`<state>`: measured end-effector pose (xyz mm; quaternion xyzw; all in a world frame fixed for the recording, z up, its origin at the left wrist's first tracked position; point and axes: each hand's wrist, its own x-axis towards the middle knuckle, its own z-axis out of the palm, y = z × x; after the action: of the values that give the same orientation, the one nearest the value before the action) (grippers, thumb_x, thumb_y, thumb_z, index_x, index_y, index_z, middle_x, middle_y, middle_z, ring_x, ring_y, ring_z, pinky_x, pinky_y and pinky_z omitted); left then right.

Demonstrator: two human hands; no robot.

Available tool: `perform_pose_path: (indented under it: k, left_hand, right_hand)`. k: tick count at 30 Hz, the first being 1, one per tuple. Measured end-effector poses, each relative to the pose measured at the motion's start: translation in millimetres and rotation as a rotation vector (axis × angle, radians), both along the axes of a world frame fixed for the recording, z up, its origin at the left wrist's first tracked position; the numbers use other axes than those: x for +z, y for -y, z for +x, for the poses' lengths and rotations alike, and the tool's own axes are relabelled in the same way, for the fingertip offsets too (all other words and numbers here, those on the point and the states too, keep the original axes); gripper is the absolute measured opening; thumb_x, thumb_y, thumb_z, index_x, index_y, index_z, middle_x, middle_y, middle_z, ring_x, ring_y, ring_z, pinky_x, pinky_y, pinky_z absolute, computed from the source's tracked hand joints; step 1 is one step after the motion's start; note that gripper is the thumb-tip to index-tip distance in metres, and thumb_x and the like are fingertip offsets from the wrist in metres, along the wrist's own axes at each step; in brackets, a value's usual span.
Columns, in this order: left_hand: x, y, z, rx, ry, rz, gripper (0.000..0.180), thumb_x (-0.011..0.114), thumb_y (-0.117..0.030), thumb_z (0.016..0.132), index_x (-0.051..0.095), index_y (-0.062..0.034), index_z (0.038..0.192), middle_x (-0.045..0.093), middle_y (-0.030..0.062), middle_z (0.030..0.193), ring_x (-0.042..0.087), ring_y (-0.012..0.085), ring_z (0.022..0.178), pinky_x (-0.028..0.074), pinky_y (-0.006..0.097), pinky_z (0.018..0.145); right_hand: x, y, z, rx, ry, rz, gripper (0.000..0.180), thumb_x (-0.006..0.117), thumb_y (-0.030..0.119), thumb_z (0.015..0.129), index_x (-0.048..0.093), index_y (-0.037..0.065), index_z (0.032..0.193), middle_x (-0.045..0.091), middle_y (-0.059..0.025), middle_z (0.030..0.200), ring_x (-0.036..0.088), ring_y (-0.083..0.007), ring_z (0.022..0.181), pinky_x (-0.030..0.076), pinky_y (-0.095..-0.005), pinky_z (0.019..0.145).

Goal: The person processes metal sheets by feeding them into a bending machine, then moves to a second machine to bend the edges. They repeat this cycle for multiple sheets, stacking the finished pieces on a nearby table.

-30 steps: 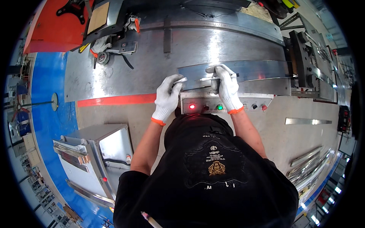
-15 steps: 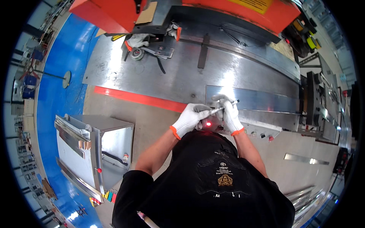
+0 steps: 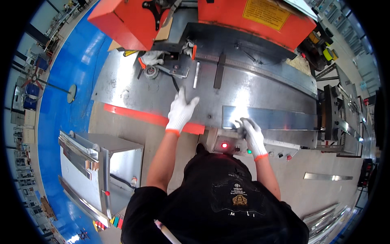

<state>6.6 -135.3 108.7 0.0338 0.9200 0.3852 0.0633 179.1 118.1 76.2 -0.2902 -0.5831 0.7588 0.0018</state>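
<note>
We have our left hand [image 3: 182, 110] over the front edge of the worktop [image 3: 134, 91], left of its middle, with thumb and fingers spread wide and nothing seen in their grasp. Its fingertips come close to the end of a dark curved strip [image 3: 175, 82]; whether they touch, we cannot tell. Farther back, apart from our fingers, a slim whitish rod [image 3: 196, 76] lies pointing from the front edge toward the back edge, and to its right a dark flat bar [image 3: 219, 73] lies much the same way. Our right hand [image 3: 253, 136] is at the front edge, by the near left corner of a long metal sheet [image 3: 280, 118], its fingers bent; we cannot tell whether they hold anything. That sheet stretches along the front edge to a black block [image 3: 327, 112] at the worktop's right end. Below our right hand is a control panel [image 3: 266, 147] with red and green lights glowing. Toward the back left corner we see a round tape measure [image 3: 151, 72] beside a crumpled work glove [image 3: 153, 58].
</note>
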Motion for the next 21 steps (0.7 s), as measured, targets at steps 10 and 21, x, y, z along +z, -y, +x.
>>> perform_pose_path:
  k: [10, 21]
  left_hand:
    - [22, -9, 75, -0.274, 0.094, 0.805, 0.047, 0.068, -0.009, 0.095, 0.053, 0.0036, 0.138, 0.065, 0.0182, 0.128, 0.069, 0.0248, 0.107, 0.056, 0.037, 0.093]
    - [-29, -96, 63, -0.916, -0.356, -0.363, 0.103, 0.089, -0.044, 0.067, 0.041, -0.0078, 0.150, 0.042, 0.0262, 0.148, 0.038, 0.0438, 0.140, 0.031, 0.054, 0.117]
  right_hand:
    - [68, -4, 63, 0.094, -0.499, -0.448, 0.068, 0.049, 0.056, 0.103, 0.060, -0.008, 0.124, 0.070, -0.0269, 0.100, 0.071, -0.0366, 0.084, 0.057, -0.0479, 0.078]
    - [242, 77, 61, 0.608, -1.619, -0.434, 0.118, 0.068, 0.079, 0.077, 0.048, -0.021, 0.135, 0.054, -0.0413, 0.131, 0.055, -0.0520, 0.121, 0.043, -0.0561, 0.102]
